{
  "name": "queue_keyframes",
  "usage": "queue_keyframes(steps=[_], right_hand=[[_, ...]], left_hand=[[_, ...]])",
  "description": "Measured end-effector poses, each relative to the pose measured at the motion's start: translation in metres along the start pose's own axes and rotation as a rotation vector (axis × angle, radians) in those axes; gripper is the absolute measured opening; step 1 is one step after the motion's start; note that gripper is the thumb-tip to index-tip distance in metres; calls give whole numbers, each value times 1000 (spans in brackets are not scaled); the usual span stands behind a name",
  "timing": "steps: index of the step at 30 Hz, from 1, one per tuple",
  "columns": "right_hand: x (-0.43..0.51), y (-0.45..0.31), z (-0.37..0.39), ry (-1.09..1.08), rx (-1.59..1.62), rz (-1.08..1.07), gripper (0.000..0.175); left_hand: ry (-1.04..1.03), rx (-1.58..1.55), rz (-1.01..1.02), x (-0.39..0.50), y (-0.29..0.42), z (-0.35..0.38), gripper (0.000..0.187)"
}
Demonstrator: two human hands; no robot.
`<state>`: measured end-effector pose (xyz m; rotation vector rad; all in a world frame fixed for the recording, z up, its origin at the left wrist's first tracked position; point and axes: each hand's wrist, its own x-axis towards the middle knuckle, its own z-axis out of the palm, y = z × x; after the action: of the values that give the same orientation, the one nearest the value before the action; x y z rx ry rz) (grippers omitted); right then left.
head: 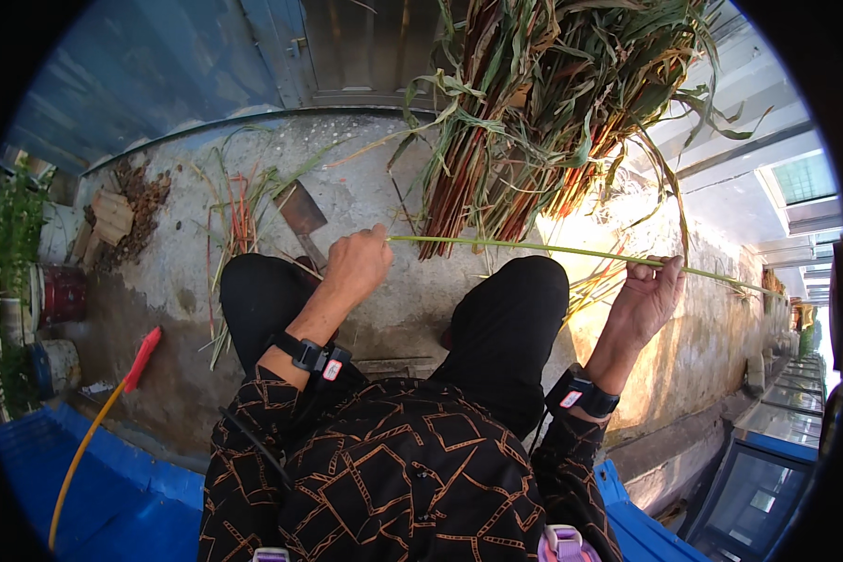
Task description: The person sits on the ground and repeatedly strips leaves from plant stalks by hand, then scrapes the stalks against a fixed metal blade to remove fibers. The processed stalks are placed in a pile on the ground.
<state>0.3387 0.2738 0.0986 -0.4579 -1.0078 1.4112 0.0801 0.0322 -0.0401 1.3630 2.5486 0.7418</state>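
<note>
A long thin green plant stalk [506, 244] stretches nearly level across the space before my knees. My left hand [360, 254] is closed around its left end. Toward the other end, my right hand [652, 284] pinches it between thumb and fingers, and the thin tip runs on past the hand to the right. Beyond the stalk lies a big heap of leafy cut stalks [555, 105], reddish at their bases. On the concrete past my left hand rests a cleaver-like tool with a rusty broad blade [302, 208].
Loose red and green stalk pieces [242, 218] lie at the left, with more strips [597, 281] near my right knee. Farther left are a rubble pile [140, 204], a dark red bucket [60, 295] and a yellow pole with a red end [142, 358]. A blue metal wall [161, 77] stands behind.
</note>
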Motion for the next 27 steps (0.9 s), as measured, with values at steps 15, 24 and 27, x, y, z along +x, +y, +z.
queue_keyframes(steps=[15,24,27], right_hand=[[-17,10,6,48,98,10,16],[-8,12,-17,32,177,25,11],[-1,17,-32,62,310,94,14]], left_hand=[[8,-1042,-666,24,-39,6,16],[404,-333,-184,23,-33,10,14],[449,-935,-443,29,-59,-6,16]])
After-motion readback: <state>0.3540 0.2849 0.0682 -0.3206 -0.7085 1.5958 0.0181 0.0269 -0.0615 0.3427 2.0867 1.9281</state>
